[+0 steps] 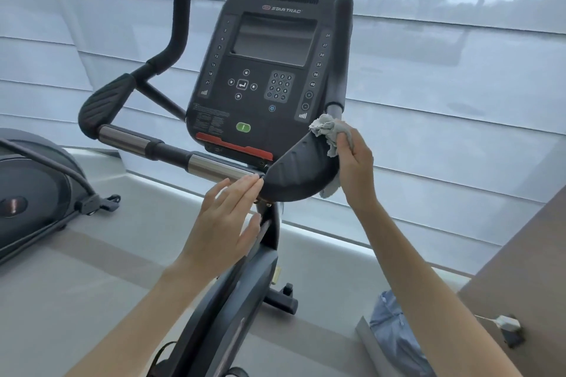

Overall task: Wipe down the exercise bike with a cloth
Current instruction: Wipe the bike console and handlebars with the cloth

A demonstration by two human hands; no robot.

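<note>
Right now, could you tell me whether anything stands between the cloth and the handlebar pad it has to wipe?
Nothing visible does. The right hand grips the cloth, which already lies against the curved handlebar pad. The left hand touches the pad's other end with straight fingers, away from the cloth.

The grey floor [92,285] carries the exercise bike [263,95] and another machine [36,193].
</note>
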